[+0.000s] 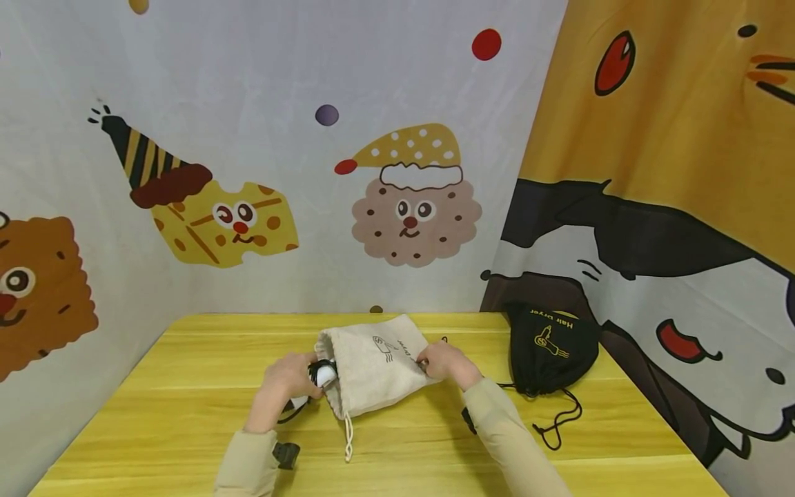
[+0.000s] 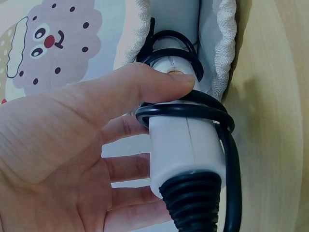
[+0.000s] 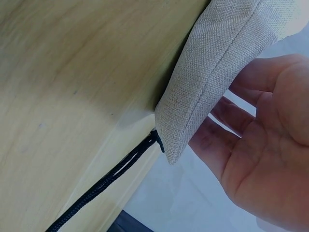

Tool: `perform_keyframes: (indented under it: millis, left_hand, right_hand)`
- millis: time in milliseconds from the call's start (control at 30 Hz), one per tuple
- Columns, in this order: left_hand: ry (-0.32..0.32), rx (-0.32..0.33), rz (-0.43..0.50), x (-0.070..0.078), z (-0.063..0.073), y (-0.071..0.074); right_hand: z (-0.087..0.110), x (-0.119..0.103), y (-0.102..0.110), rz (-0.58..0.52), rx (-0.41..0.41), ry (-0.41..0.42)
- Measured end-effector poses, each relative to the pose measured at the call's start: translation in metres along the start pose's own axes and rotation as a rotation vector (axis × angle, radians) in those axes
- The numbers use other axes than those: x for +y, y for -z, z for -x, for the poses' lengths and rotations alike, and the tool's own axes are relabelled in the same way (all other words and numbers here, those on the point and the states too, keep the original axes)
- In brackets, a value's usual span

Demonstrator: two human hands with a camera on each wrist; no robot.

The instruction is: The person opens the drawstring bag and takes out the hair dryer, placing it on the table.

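L hand (image 1: 287, 378) grips dryer handle (image 2: 181, 140) w/ blk cord (image 2: 232, 179) round it, partly in cloth bag (image 1: 375, 376); R hand (image 1: 450, 362) holds bag's closed end.

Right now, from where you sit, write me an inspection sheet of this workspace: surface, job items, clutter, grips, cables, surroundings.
Surface: pale yellow wood-grain tabletop, carrying two drawstring bags.
Job items: white hair dryer, handle end sticking out of the open mouth of the beige drawstring bag.
Clutter: black drawstring bag marked "Hair Dryer", lying apart on the right; otherwise nothing seen.
Grips: left grip holds the dryer's handle; right grip holds the beige bag's closed end.
Cables: black power cord looped around the handle; plug not visible.
Surroundings: cartoon-printed cloth backdrop behind the table and at both sides.
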State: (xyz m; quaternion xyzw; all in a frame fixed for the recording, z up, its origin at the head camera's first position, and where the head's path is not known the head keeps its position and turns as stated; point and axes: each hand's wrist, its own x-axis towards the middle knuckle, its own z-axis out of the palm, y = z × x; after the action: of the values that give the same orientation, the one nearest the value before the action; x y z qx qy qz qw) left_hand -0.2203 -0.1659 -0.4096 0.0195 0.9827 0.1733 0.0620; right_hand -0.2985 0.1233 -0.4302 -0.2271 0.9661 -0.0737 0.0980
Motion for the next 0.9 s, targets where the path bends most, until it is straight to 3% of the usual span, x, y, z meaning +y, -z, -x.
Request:
perform_keyframes:
  millis: [900]
  left_hand:
    - [0.024,-0.028,0.024,-0.0049,0.0063,0.0044]
  right_hand:
    - [0.0004,-0.0039,0.0029,0.032,-0.005,-0.006]
